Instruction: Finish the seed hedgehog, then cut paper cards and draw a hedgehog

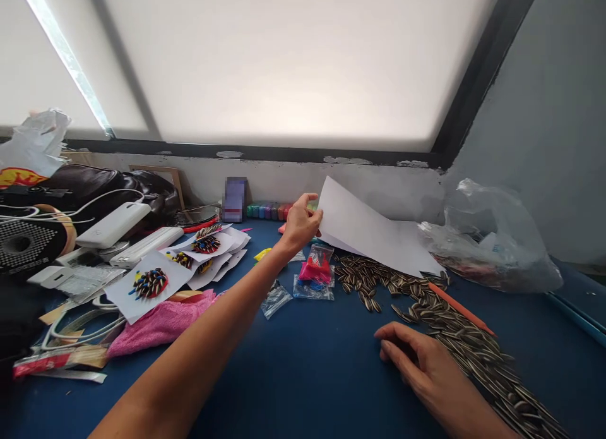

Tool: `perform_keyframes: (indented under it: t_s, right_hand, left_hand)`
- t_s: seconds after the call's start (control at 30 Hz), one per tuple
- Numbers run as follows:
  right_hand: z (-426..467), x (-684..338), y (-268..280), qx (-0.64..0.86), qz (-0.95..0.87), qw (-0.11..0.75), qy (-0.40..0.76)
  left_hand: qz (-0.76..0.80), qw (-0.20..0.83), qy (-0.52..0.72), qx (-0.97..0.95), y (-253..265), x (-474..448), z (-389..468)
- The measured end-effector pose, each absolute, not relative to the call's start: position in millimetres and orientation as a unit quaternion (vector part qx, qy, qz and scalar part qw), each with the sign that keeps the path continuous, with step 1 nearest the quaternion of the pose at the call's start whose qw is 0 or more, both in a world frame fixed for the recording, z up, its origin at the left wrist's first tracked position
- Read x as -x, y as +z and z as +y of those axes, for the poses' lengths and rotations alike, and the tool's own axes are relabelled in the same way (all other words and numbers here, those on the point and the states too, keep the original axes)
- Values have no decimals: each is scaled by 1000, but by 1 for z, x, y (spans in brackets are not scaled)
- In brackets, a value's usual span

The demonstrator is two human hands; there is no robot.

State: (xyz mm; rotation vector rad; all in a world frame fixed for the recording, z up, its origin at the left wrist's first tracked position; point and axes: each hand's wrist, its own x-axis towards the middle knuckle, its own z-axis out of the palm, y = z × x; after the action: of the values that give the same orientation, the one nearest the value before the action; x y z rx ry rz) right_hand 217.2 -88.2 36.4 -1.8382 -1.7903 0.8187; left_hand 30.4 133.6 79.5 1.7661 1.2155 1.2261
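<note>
My left hand [303,223] reaches far across the blue table, thumb and fingers closed on the left edge of a sheet of white paper [364,227]. The sheet is raised at that edge; its right part lies over sunflower seeds [360,275]. My right hand [421,363] rests on the table, fingers loosely bent, a gap between thumb and index finger, nothing visible in it. Beside it, striped seeds [473,350] spread along the right, with an orange pencil [461,308] lying on them. Small plastic bags with pink clay [316,271] lie below the left hand.
On the left lie white cards with seed-and-clay figures [150,283], a pink cloth [165,319], white power banks [113,225] and cables. A phone [235,199] leans on the back wall beside coloured clay blocks [269,211]. A clear plastic bag [497,243] sits at right.
</note>
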Motion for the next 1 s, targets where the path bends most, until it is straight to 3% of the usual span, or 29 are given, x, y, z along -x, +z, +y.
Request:
perform_keyframes:
  t_s: [0.13,0.3,0.37,0.5,0.57,0.67,0.73,0.8,1.0]
  right_hand:
    - [-88,-219,33,685,-628,286,232]
    - [-79,-216,28,633,-685,357,-47]
    - [-75,-213,24,602,-708,354,-102]
    - [-68,-210,23,604,-711,357,-36]
    - [-68,-212,27,611,-698,375,7]
    - [-71,-216,40,627,-657,415,45]
    - [-75,-217,48,641,-628,439,49]
    - [-78,-218,54,647,-614,451,45]
    - [-83,-223,52,607,-627,487,23]
  left_hand:
    - [418,349,477,-690,94,-22,107]
    - [377,381,437,-723,105,-21,62]
    - [345,356,423,-758,110,-23,38]
    - [302,293,359,-833,123,-23,-6]
    - [237,343,341,-842,127,-19,-17]
    - [218,374,427,-794,120,-10,-13]
    - [305,275,426,-806,102,-4,-1]
    - [338,128,297,-884,77,1,13]
    - [327,96,199,-919,11,15,53]
